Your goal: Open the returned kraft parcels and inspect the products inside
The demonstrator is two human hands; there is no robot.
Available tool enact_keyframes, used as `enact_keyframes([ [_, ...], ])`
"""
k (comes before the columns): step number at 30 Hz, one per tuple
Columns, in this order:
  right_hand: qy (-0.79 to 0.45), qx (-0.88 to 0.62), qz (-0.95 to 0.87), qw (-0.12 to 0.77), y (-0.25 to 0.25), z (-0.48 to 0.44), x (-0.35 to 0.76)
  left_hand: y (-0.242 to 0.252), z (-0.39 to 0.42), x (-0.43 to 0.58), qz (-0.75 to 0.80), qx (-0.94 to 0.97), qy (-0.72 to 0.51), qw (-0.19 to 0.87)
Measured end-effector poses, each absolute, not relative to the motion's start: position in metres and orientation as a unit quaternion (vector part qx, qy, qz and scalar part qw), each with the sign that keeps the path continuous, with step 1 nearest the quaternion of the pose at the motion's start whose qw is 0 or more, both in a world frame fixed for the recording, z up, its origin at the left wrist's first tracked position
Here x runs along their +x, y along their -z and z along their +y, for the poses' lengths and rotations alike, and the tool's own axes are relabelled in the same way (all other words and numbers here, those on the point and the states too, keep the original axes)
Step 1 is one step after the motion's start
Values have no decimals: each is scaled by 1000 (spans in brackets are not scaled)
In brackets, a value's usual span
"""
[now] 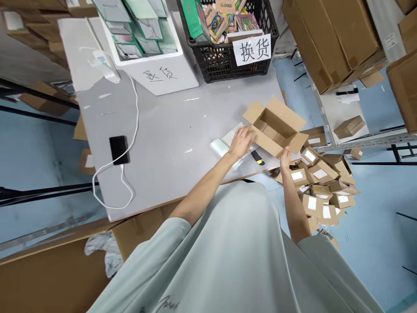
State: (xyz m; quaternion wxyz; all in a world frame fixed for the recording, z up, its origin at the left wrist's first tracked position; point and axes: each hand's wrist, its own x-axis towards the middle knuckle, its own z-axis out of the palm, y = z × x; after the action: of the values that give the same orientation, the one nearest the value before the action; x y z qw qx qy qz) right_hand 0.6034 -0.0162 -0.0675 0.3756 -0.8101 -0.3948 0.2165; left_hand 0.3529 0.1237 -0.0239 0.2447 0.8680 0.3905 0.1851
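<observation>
An open cardboard box [272, 126], its flaps spread and its visible inside bare, is tilted at the table's right end. My right hand [285, 159] grips its near right corner, thumb on the flap. At the box's left side, my left hand [243, 141] has its fingers curled against the near flap; part of the grip is hidden. A pale green-white packet [220, 148] lies under and beside my left wrist, with a white sheet [230, 134] behind it. Between my hands, a black and yellow box cutter [257, 158] rests on the table.
On the grey table [163, 143] lie a phone [119, 150] and white cable. A white foam bin [156, 76] and a black crate [224, 65] of small packets stand at the back. Many small cartons [321, 187] are heaped on the floor at right, below a shelf with large cartons [335, 39].
</observation>
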Motion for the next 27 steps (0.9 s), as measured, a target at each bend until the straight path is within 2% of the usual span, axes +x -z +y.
enact_keyframes([
  [3,-207,-855,-244,408,68,-39,594,39,104,302,503,813,-172,238],
  [5,-161,-858,-194,448,65,-56,581,51,87,270,575,773,-119,239],
  [7,-119,-845,-212,477,60,-67,560,64,68,246,600,754,-56,261],
  [9,-151,-815,-305,469,57,-65,534,77,51,234,595,751,-22,284],
  [11,-269,-750,-456,397,59,-49,504,88,40,229,593,749,-24,295],
  [13,-368,-672,-582,272,64,-22,475,96,33,227,599,741,-45,300],
  [16,-377,-648,-655,97,74,17,441,104,27,222,606,728,-77,311],
  [18,-354,-645,-677,31,79,32,423,109,22,216,617,709,-107,325],
  [20,-337,-633,-697,8,83,34,406,113,16,209,642,669,-152,342],
  [23,-337,-578,-743,23,86,25,382,121,6,198,685,603,-199,358],
  [27,-380,-474,-793,51,94,20,356,130,-6,184,745,511,-197,380],
])
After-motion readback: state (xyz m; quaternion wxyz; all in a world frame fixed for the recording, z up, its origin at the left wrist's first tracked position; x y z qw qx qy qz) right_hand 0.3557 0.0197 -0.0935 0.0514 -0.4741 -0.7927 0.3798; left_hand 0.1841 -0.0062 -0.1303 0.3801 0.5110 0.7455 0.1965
